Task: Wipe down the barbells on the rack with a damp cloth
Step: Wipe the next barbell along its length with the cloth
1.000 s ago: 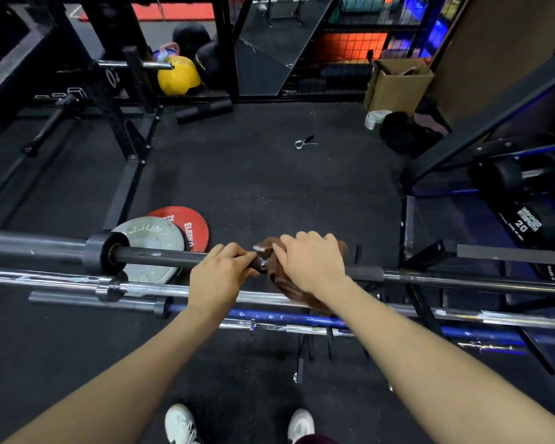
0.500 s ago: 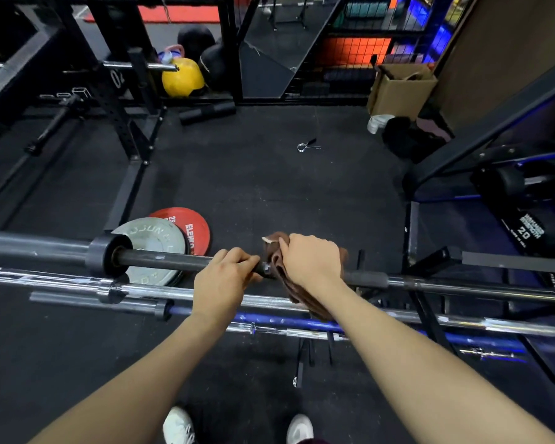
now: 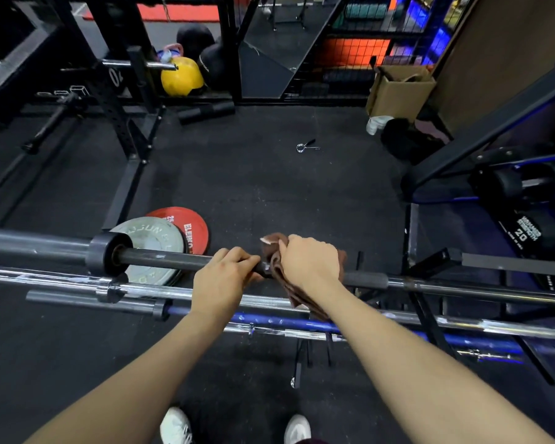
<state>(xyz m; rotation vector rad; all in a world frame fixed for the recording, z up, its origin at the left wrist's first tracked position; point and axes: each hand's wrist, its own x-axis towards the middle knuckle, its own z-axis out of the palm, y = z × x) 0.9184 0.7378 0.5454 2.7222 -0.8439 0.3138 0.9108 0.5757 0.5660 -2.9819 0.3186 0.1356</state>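
Your right hand (image 3: 310, 262) is curled over the brown cloth (image 3: 274, 259), wrapping it round the black bar (image 3: 167, 258), the topmost of the bars lying across the rack (image 3: 430, 318). Your left hand (image 3: 223, 277) grips the same bar bare, just beside the cloth on its left, fingers closed over the top. The bar's long axis runs left to right across your view, from the collar (image 3: 104, 255) at the left end past the rack's right side. So the wipe likely runs along that line: leftward your own left hand blocks the cloth, rightward the shaft is open. The chrome bar (image 3: 61, 280) and blue bar (image 3: 269, 322) lie nearer you, below the hands, and look still to be done.
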